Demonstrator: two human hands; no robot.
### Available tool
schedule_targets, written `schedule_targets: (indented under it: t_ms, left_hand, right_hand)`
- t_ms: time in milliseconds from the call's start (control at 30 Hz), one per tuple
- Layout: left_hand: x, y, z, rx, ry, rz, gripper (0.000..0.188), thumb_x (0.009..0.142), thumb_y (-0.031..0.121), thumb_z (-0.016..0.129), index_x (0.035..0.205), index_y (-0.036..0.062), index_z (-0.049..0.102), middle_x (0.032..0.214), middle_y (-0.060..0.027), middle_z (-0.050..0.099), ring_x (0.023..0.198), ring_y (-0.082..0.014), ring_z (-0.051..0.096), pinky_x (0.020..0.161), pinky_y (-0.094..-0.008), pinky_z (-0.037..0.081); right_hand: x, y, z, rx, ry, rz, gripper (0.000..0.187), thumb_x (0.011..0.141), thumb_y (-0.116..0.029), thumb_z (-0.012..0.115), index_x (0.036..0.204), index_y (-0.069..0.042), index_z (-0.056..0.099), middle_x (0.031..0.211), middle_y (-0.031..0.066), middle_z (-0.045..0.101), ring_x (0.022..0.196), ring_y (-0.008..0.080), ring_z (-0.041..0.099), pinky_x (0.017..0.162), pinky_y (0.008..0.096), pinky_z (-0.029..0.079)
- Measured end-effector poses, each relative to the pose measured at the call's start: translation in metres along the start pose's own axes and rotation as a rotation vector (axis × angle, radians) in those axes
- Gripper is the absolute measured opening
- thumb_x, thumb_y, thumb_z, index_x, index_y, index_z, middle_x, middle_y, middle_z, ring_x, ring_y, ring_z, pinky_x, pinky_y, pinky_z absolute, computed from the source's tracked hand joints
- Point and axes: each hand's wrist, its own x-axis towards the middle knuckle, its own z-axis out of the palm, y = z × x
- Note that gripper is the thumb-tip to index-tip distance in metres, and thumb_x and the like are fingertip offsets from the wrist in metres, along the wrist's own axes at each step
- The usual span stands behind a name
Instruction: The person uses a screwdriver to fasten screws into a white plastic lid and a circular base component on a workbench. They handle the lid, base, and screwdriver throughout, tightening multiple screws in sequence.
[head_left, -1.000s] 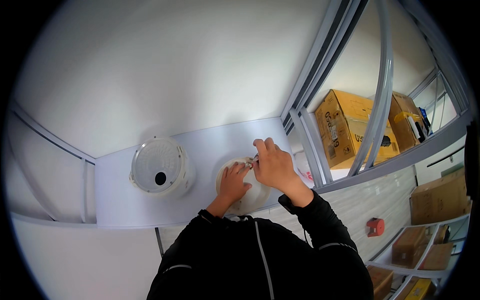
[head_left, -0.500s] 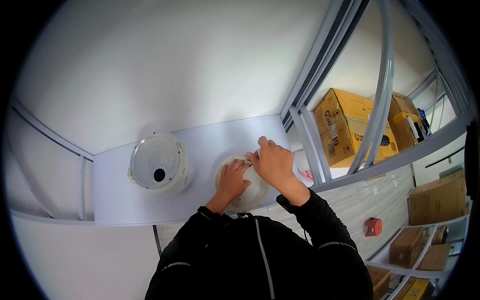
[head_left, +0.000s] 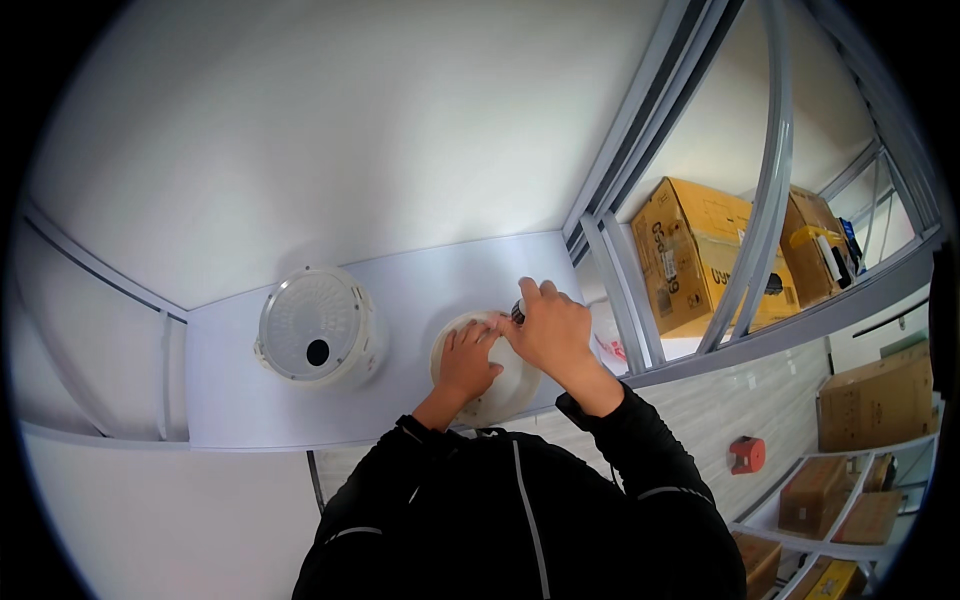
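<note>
A round, cream-white piece (head_left: 508,385) lies on the white tabletop in front of me, partly covered by my hands. My left hand (head_left: 466,365) rests on its left side with the fingers stretched out and apart. Above its far right edge, my right hand (head_left: 552,328) is closed around a dark ribbed handle (head_left: 518,312). The working end of that handle is hidden by my fingers. To the left stands a round white appliance body (head_left: 372,340), its dotted metallic top (head_left: 308,310) bearing a black disc (head_left: 318,353).
A white wall rises behind the white tabletop (head_left: 240,420). Grey metal frame posts (head_left: 625,290) stand at the right, with cardboard boxes (head_left: 680,270) beyond. On the floor at the right is a red stool (head_left: 747,455); shelves with more boxes (head_left: 812,492) stand near it.
My right hand has turned slightly, so the dark ribbed handle shows more beside its fingers. My left hand stays nearly where it was on the round piece.
</note>
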Motion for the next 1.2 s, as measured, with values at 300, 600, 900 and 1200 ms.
schedule_targets:
  t_ms: [300, 600, 900, 1200]
  left_hand:
    - [0.003, -0.003, 0.004, -0.001, 0.082, 0.038, 0.076, 0.08, 0.029, 0.086, 0.15, 0.0167, 0.059, 0.154, -0.0092, 0.054, 0.148, -0.0321, 0.045, 0.123, -0.0554, 0.033]
    - [0.011, 0.01, 0.007, 0.077, 0.283, 0.084, 0.07, 0.08, 0.024, 0.085, 0.146, 0.0157, 0.062, 0.149, -0.0094, 0.057, 0.141, -0.0366, 0.05, 0.116, -0.0536, 0.038]
    - [0.052, 0.081, 0.03, -0.034, 0.102, 0.313, 0.02, 0.082, 0.017, 0.08, 0.102, 0.0147, 0.079, 0.1, -0.0042, 0.066, 0.104, -0.0314, 0.064, 0.092, -0.0514, 0.049]
    - [0.065, 0.109, 0.088, 0.089, 0.007, 0.484, 0.005, 0.081, 0.016, 0.076, 0.079, 0.0156, 0.08, 0.101, -0.0065, 0.069, 0.105, -0.0294, 0.065, 0.091, -0.0482, 0.046]
  right_hand:
    - [-0.001, 0.015, 0.01, 0.237, -0.025, -0.046, 0.04, 0.091, -0.02, 0.082, 0.123, -0.003, 0.065, 0.097, 0.0178, 0.071, 0.078, 0.0401, 0.073, 0.068, 0.0465, 0.058]
    - [-0.015, 0.025, -0.043, 0.457, 0.245, 0.043, 0.036, 0.093, -0.019, 0.083, 0.121, -0.002, 0.068, 0.104, 0.0183, 0.075, 0.085, 0.0348, 0.077, 0.071, 0.042, 0.06]
    - [-0.065, 0.075, -0.081, 0.533, 0.662, -0.089, 0.038, 0.087, -0.016, 0.088, 0.115, -0.001, 0.068, 0.109, 0.0198, 0.075, 0.094, 0.0365, 0.075, 0.078, 0.0376, 0.06]
    - [-0.114, 0.099, -0.096, 0.427, 0.674, -0.146, 0.048, 0.089, -0.02, 0.09, 0.122, 0.0, 0.061, 0.114, 0.0251, 0.075, 0.098, 0.0354, 0.076, 0.085, 0.0393, 0.06]
